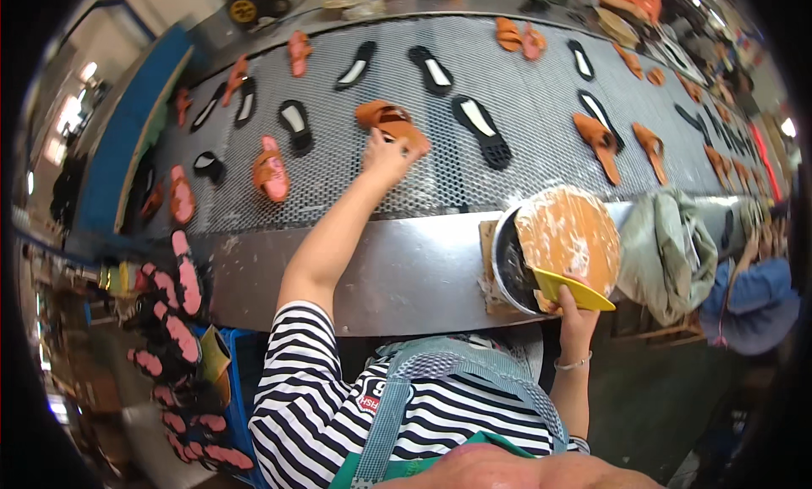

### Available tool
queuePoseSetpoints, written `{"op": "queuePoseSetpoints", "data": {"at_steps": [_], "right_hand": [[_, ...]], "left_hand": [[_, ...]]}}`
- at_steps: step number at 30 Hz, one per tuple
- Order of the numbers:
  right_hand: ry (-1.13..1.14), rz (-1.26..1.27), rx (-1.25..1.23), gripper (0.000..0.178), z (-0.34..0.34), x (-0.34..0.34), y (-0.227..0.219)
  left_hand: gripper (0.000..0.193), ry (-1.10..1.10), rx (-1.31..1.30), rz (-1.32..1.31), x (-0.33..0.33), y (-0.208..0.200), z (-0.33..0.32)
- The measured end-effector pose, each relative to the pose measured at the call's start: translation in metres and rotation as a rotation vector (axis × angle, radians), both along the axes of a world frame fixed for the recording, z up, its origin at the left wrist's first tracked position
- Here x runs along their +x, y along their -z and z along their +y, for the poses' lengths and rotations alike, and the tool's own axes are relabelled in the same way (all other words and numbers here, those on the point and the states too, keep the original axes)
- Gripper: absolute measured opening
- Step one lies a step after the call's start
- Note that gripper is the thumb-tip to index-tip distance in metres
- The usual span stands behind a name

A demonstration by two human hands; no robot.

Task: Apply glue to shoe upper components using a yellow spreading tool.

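My left hand [387, 157] reaches across the mesh conveyor belt [338, 163], its fingers closed on the near side of a brown sandal [402, 127] with crossed straps. Close to the belt's near edge, my right hand [577, 318] grips a flat yellow piece [572, 289] with a curved outline. That piece overlaps the lower edge of a round tan board [568, 235] smeared with white, which lies over a metal pot [506, 265]. Black soles with white strips, such as one sole [480, 127] right of my left hand, lie on the belt.
More brown sandals [599, 146] and pink-lined sandals [271, 169] are spread along the belt. A steel ledge [397, 273] runs in front of me. Pale cloth [668, 244] hangs right of the pot. Pink-and-black soles [179, 337] crowd the left side. Other people work across the belt.
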State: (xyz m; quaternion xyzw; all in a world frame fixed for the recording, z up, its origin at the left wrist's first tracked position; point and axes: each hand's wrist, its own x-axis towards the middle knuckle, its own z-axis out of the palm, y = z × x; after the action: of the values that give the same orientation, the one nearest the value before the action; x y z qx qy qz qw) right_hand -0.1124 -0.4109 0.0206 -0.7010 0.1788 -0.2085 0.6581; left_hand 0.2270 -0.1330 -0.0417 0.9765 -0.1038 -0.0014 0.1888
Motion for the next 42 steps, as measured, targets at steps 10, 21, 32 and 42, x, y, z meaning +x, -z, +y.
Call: {"op": "queuePoseSetpoints", "data": {"at_steps": [10, 21, 32, 42], "right_hand": [[-0.183, 0.08, -0.181, 0.021, 0.003, -0.02, 0.001], [-0.39, 0.226, -1.033, 0.019, 0.002, 0.018, -0.015], [-0.181, 0.233, -0.111, 0.023, -0.009, 0.001, -0.004], [-0.234, -0.089, 0.23, 0.023, 0.008, 0.006, -0.018]], "left_hand": [[0.06, -0.099, -0.42, -0.347, 0.083, 0.08, 0.028], [0.093, 0.343, -0.451, -0.129, -0.18, 0.038, 0.039], [0.037, 0.163, -0.799, 0.023, -0.2, 0.019, 0.012], [0.053, -0.048, -1.983, 1.199, -0.226, -0.038, -0.059]]}}
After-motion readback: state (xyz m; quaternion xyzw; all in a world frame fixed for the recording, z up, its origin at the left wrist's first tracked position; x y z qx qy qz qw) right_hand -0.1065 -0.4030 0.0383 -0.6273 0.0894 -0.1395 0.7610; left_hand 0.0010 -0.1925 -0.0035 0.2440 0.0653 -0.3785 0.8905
